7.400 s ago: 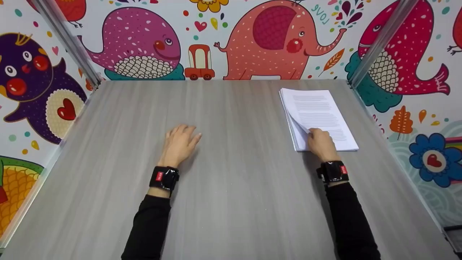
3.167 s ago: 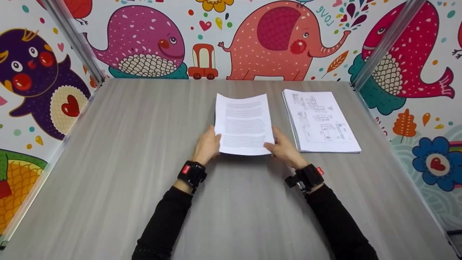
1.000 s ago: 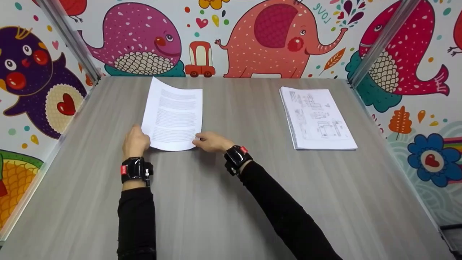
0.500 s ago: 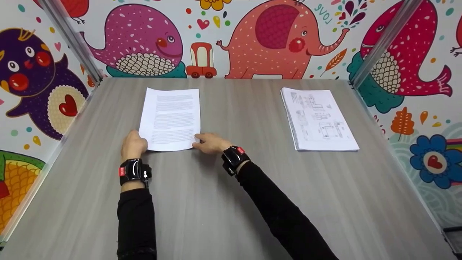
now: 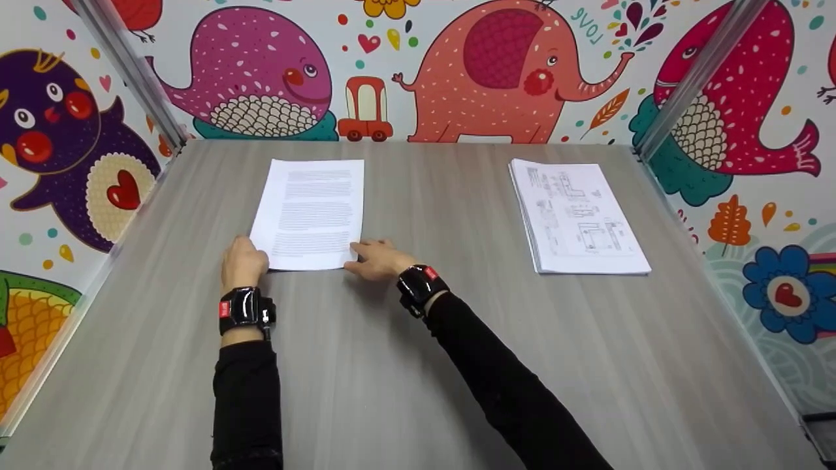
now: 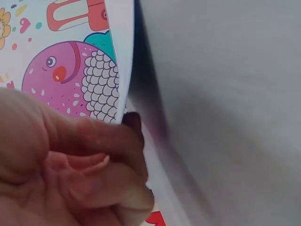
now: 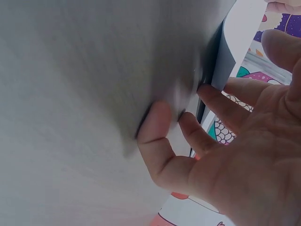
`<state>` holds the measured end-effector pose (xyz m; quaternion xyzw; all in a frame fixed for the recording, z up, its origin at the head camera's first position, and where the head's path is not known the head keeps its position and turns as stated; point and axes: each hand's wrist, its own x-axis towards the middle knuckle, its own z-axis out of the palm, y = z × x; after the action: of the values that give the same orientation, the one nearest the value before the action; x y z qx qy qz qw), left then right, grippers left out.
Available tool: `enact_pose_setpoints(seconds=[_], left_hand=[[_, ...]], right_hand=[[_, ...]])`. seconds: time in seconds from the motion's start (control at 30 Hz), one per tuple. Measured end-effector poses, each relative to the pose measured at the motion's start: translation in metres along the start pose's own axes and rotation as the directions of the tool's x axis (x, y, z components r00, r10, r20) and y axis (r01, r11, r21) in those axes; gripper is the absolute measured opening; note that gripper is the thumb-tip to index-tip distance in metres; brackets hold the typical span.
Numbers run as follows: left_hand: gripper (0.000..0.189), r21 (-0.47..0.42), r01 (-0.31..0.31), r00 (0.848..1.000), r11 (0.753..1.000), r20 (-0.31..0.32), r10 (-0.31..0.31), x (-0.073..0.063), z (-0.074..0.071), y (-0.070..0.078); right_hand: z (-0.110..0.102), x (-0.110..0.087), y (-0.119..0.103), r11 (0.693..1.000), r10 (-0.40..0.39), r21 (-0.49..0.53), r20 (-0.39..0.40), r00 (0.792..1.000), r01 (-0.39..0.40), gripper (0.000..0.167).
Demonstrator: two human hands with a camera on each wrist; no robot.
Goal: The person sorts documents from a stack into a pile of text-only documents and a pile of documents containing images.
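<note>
A printed sheet of paper (image 5: 317, 209) lies on the left part of the table, nearly flat. My left hand (image 5: 243, 264) holds its lower left corner. Close up in the left wrist view, the curled fingers of that hand (image 6: 89, 165) meet at the paper's edge (image 6: 126, 56). At the lower right corner is my right hand (image 5: 379, 259). In the right wrist view, that hand (image 7: 235, 127) has its thumb apart and its fingers spread, some touching the table and some beside the paper's edge (image 7: 242, 30). Whether more sheets lie underneath cannot be told.
A stack of paper (image 5: 581, 215) with line drawings on its top sheet lies on the right of the grey table (image 5: 431, 365). Walls (image 5: 509, 72) printed with cartoon animals stand at the back and sides, with metal posts (image 5: 130, 72) at the corners.
The printed sheet came off the right-hand stack, baring the drawings, and was carried left in both hands. It has since been lowered flat, and the right hand's fingers have loosened from its corner.
</note>
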<state>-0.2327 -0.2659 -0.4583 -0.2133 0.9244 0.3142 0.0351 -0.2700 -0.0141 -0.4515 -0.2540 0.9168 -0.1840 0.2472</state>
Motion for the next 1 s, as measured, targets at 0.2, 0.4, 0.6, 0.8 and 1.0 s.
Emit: enact_pose_setpoints(seconds=[0.2, 0.4, 0.6, 0.8, 1.0], left_hand=[[0.039, -0.008, -0.017, 0.999, 1.0, -0.032, 0.017, -0.001, 0.0, 0.001], [0.036, -0.018, -0.044, 0.998, 0.999, -0.04, 0.043, -0.003, 0.0, 0.002], [0.042, 0.02, -0.003, 1.0, 1.0, 0.019, 0.003, -0.003, -0.002, 0.002], [0.046, 0.051, 0.053, 0.998, 0.997, 0.03, -0.055, -0.003, -0.003, 0.004], [0.044, 0.048, 0.032, 0.999, 0.998, -0.008, -0.031, -0.004, -0.002, 0.009]], right_hand=[[-0.001, -0.001, -0.001, 1.0, 0.009, 0.022, 0.003, 1.0, -0.009, 0.06], [-0.001, -0.001, 0.0, 1.0, 0.004, 0.031, -0.004, 1.0, -0.004, 0.06], [-0.002, -0.002, 0.001, 0.999, 0.026, 0.043, -0.004, 1.0, -0.026, 0.061], [0.0, -0.002, 0.004, 0.997, 0.026, 0.079, -0.027, 0.999, -0.024, 0.06], [-0.002, -0.01, 0.015, 0.984, -0.036, 0.169, -0.092, 0.995, 0.051, 0.053]])
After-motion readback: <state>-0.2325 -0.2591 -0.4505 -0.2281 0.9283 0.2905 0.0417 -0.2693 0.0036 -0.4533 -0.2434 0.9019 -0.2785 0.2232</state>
